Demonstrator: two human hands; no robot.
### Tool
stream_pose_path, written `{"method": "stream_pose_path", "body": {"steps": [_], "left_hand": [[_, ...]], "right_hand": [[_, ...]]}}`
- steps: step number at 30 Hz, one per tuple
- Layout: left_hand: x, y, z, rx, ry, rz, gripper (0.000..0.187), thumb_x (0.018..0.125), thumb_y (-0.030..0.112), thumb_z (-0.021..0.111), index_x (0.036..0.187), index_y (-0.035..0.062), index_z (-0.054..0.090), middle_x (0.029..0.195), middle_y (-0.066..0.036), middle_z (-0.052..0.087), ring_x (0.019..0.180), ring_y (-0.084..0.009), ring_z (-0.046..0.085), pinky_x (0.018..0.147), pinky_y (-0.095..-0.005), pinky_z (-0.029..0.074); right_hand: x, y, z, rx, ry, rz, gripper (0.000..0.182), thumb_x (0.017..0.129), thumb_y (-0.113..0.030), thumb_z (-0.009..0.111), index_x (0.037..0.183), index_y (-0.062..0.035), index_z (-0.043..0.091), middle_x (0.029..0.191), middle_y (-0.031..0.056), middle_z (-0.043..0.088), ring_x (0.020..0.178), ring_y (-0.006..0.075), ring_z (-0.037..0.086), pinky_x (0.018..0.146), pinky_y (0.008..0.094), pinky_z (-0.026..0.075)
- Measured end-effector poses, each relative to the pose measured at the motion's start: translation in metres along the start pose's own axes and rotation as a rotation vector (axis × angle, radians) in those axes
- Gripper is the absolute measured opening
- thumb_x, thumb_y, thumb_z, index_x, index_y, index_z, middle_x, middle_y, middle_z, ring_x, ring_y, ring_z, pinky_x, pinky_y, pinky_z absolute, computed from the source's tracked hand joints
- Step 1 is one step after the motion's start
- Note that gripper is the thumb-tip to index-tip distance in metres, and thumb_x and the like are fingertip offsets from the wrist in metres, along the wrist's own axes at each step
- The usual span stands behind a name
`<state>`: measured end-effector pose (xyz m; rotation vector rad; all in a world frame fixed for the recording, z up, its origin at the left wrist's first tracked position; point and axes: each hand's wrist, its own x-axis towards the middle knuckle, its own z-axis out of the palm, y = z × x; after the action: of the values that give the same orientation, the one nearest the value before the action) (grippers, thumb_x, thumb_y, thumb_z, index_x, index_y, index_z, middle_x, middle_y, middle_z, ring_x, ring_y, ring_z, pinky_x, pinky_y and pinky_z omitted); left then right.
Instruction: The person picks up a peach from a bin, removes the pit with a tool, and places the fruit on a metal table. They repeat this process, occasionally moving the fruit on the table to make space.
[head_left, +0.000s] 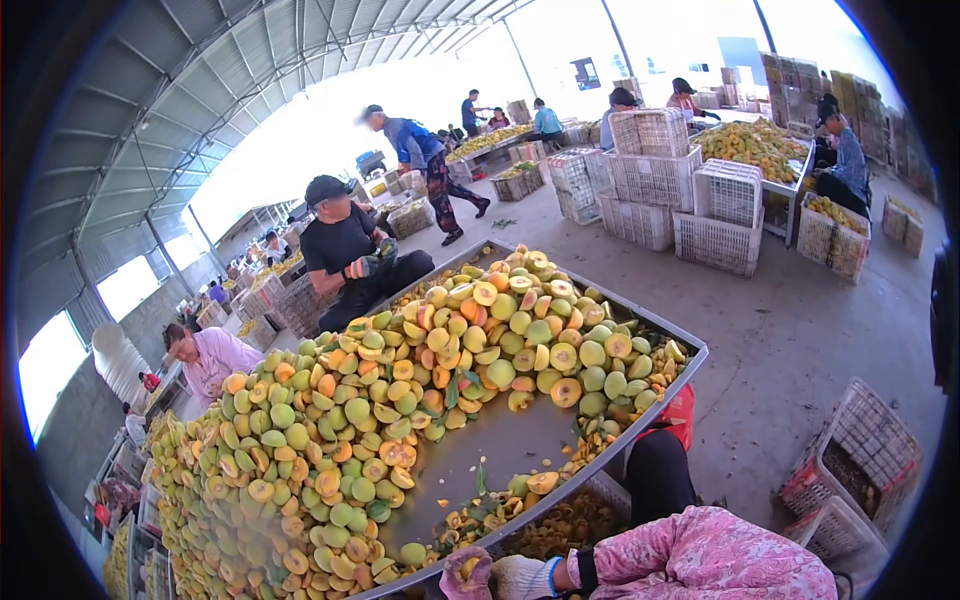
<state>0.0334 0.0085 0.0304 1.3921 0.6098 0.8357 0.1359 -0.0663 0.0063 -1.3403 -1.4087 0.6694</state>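
At the bottom edge, my left hand [464, 576], in a pinkish glove, is closed around a yellow peach half [468, 569]. Close beside it is my right hand [524, 578], in a white knitted glove with a blue cuff. Its fingers are mostly hidden, so I cannot see whether it grips anything. Just beyond both hands runs the rim of a metal table [640, 425]. Heaped on that table are whole and halved peaches [340, 430], some showing brown pits. Peach scraps [565, 530] lie in a crate below the rim, near my right forearm.
A person in black [340, 245] sits across the table, and one in pink [215, 360] is at the left. Plastic crates [845, 460] stand at the lower right. Stacked crates [650, 180] and another fruit-laden table [755, 150] stand further back.
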Motion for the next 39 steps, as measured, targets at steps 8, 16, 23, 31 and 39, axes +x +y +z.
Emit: {"method": "stream_pose_path", "body": {"steps": [8,16,23,31,39], "left_hand": [[0.001,0.024,-0.008,0.033,-0.149,-0.107,0.019,0.084,0.007,0.062,0.101,-0.0025,0.064,0.095,-0.013,0.066,0.077,-0.021,0.064,0.069,-0.0285,0.053],[-0.028,0.079,0.002,-0.316,-0.274,-0.283,0.026,0.084,0.015,0.063,0.104,-0.0015,0.063,0.099,-0.014,0.066,0.085,-0.0222,0.062,0.076,-0.0324,0.052],[0.009,0.01,-0.01,-0.556,-0.45,-0.036,0.033,0.084,0.031,0.067,0.089,-0.0015,0.064,0.085,-0.02,0.064,0.078,-0.0312,0.065,0.07,-0.04,0.054],[0.018,0.008,0.024,-0.569,-0.235,-0.165,0.035,0.086,0.032,0.069,0.1,0.0004,0.064,0.093,-0.013,0.066,0.082,-0.0237,0.066,0.073,-0.0309,0.053],[0.018,-0.029,0.032,-0.823,0.104,-0.401,0.042,0.093,0.047,0.058,0.103,0.0069,0.062,0.095,-0.01,0.064,0.085,-0.0244,0.064,0.062,-0.03,0.051]], "right_hand": [[0.004,0.038,0.039,-0.022,-0.041,-0.44,0.011,0.073,-0.015,0.066,0.079,-0.0059,0.065,0.074,0.0095,0.064,0.068,0.0271,0.063,0.058,0.0362,0.048],[-0.014,-0.113,-0.033,0.717,-0.418,0.766,0.01,0.075,-0.008,0.07,0.071,-0.0085,0.061,0.055,0.0034,0.055,0.042,0.0185,0.052,0.039,0.0303,0.039],[-0.008,-0.08,-0.028,0.75,-0.519,0.775,0.005,0.076,-0.008,0.069,0.074,-0.0099,0.065,0.062,0.0045,0.061,0.055,0.021,0.058,0.052,0.035,0.046],[-0.014,-0.013,-0.022,0.02,-0.289,0.304,0.017,0.069,-0.016,0.07,0.079,-0.0064,0.061,0.064,0.0086,0.062,0.056,0.0274,0.061,0.053,0.0377,0.049],[-0.029,-0.045,-0.079,0.385,-0.361,0.543,0.012,0.067,-0.004,0.071,0.075,-0.0046,0.062,0.067,0.0055,0.064,0.059,0.0139,0.058,0.057,0.0289,0.047]]}}
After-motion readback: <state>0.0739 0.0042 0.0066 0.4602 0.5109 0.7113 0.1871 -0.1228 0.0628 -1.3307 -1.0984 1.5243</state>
